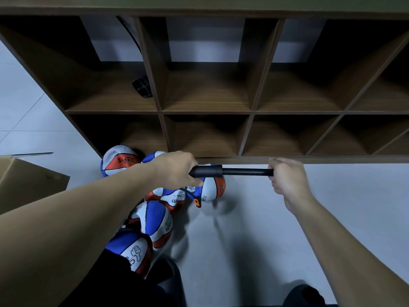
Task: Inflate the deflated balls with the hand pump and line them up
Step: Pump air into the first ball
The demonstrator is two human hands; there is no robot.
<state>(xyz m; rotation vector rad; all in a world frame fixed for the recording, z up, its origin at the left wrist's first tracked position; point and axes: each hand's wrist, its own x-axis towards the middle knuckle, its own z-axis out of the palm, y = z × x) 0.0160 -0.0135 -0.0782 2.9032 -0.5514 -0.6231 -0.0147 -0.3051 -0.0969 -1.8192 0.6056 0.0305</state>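
- My left hand is wrapped round the thick barrel of the black plastic hand pump, just left of the frame's middle. I judge this grip is there to brace the pump against the stroke.
- My right hand has its fingers curled tight on the pump's handle at the right end. The thin rod shows bare between my two fists, so the plunger is drawn out, ready, as I read it, for a push inward.
- I hold the pump level, above the floor and in front of the shelf's bottom edge, so its short black hose with the orange tip can hang down to the balls.
- Whether that tip sits in a valve I cannot tell.
- The blue, white and orange panelled balls lie heaped on the pale grey floor at lower left, several creased and slack, and not yet in a line.
- The rounder one under the barrel touches the heap.
- The dark brown wooden cubby shelf fills the top; a brown cardboard box sits at the left edge.
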